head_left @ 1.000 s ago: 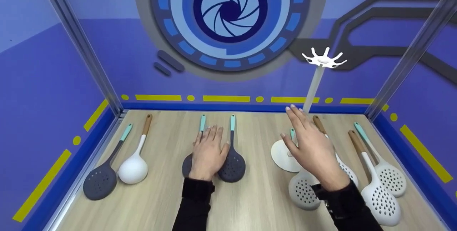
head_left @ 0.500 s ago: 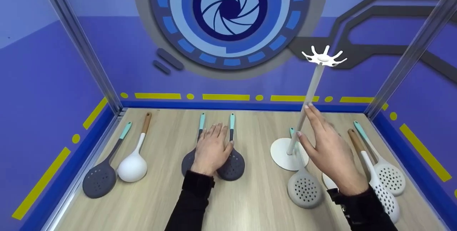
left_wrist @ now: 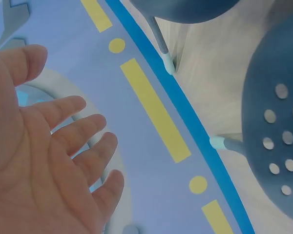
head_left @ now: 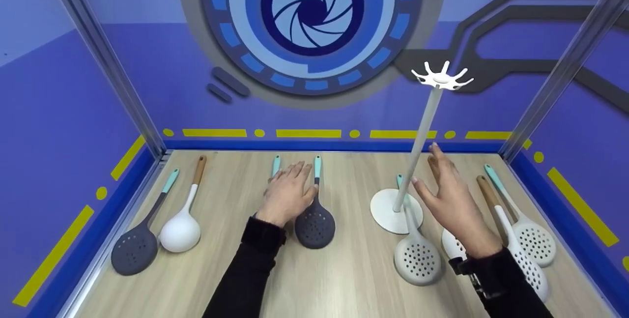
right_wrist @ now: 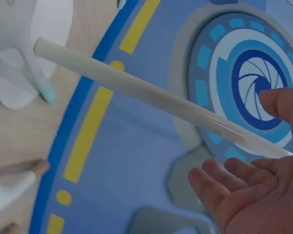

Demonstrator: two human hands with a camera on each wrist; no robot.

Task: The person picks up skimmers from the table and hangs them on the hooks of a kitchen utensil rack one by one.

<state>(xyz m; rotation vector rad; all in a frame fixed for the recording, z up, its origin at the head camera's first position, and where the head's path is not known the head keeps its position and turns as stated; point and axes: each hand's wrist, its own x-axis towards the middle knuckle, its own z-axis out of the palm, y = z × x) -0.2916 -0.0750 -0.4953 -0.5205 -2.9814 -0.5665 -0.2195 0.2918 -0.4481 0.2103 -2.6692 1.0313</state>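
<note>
My left hand (head_left: 287, 197) hovers over two dark slotted skimmers with mint handles. The right-hand skimmer (head_left: 315, 227) shows most of its perforated head; the other is mostly covered, except its mint handle tip (head_left: 276, 164). In the left wrist view, the left palm (left_wrist: 44, 146) is bare, fingers spread and relaxed. Just right of the white utensil stand (head_left: 415, 153) is my right hand (head_left: 452, 200), thumb and fingers apart and holding nothing. The right wrist view shows the stand's pole (right_wrist: 136, 90) passing beside that hand. A grey skimmer (head_left: 417, 259) lies across the stand's round base.
At the left lie a dark skimmer (head_left: 134, 250) and a white ladle (head_left: 180, 232) with a wooden handle. On the right are a white skimmer (head_left: 528, 266), a light grey skimmer (head_left: 535, 244) and another white utensil (head_left: 451, 244), partly hidden by the right arm. Panels enclose the table (head_left: 354, 278).
My right hand has moved right, uncovering the stand's pole and base and the grey skimmer. My left hand has shifted slightly forward, then left, covering the left dark skimmer's head. The utensils stay put.
</note>
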